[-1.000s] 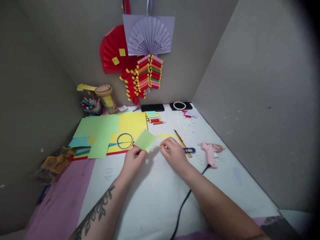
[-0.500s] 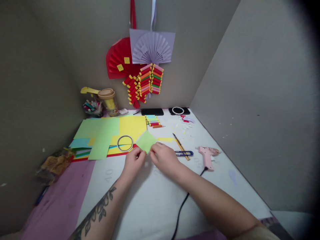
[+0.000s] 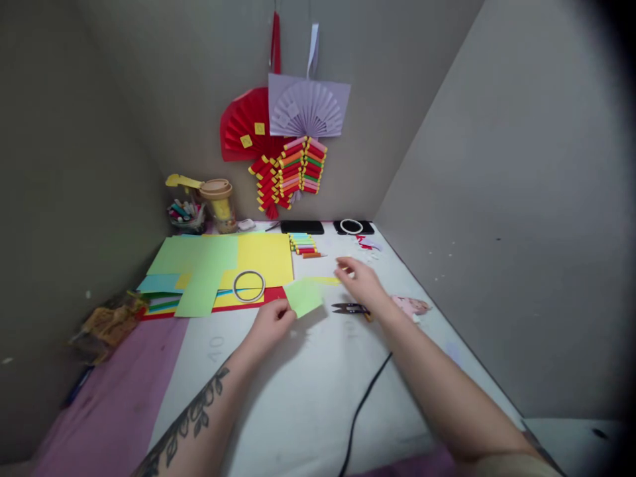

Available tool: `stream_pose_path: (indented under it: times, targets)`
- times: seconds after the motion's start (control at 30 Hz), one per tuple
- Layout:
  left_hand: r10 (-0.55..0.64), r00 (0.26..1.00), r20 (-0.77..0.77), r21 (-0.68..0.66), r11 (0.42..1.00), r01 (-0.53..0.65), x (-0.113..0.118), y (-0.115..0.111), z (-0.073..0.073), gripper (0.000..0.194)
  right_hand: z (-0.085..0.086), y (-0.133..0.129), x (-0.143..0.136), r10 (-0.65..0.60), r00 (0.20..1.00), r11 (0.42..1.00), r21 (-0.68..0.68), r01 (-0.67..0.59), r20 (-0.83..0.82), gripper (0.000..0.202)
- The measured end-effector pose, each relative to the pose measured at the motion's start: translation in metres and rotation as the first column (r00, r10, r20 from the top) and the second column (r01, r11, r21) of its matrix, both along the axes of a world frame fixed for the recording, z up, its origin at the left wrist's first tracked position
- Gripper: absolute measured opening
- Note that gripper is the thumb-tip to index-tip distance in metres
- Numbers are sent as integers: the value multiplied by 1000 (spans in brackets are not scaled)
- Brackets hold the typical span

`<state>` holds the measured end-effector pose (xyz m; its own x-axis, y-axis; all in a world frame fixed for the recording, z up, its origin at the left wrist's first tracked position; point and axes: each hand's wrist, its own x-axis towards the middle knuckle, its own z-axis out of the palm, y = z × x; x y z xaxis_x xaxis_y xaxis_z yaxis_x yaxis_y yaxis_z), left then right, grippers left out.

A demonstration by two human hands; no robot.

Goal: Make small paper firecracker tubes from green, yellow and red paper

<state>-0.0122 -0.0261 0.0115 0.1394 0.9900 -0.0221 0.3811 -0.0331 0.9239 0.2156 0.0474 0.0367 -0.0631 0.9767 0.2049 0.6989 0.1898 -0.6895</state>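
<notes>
My left hand (image 3: 273, 324) is closed, pinching a small light green sheet of paper (image 3: 305, 297) by its lower left corner, just above the table. My right hand (image 3: 362, 279) reaches over the table further right, fingers curved and a little apart, with no object plainly in them. Beneath it lie thread snips (image 3: 350, 309) with dark blades. The orange end of a pencil (image 3: 368, 317) shows by the snips; the rest of it, and the craft knife beside it, are hidden behind my right hand. A pink glue gun (image 3: 412, 305) is partly covered by my right forearm.
Stacked coloured paper (image 3: 265, 258) lies at left with a tape roll (image 3: 249, 287) on it. Behind are small paper rolls (image 3: 303, 243), a black phone (image 3: 302, 227) and a lidded cup (image 3: 218, 204). A black cord (image 3: 365, 401) crosses the front. Fan ornaments (image 3: 308, 106) hang on the wall.
My right hand has let go of the green paper and moved right, over the pencil and craft knife. My left hand still holds the paper, which has shifted slightly right and down.
</notes>
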Motion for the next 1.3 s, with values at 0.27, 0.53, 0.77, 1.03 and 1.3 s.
stream_pose_path:
  times: [0.27,0.53,0.77,1.03,1.3]
  targets:
    - [99,994,44,77,992,-102,-1,0,6,18,-22,-49,-63,20,717,966,-173,-195,-697,28]
    - [201,978,52,102,973,-205,-3,3,6,17,-31,-55,-66,8,697,971,-160,-175,-717,24]
    - [197,968,156,15,979,-201,-1,2,3,26,-32,-55,-65,-82,678,990,-138,-29,-730,19]
    - [216,975,45,99,971,-220,0,0,5,18,-28,-67,-67,79,960,954,299,5,-268,6]
    - [131,981,-144,322,944,-79,3,-9,7,16,-20,-78,-74,125,979,862,472,-188,163,14]
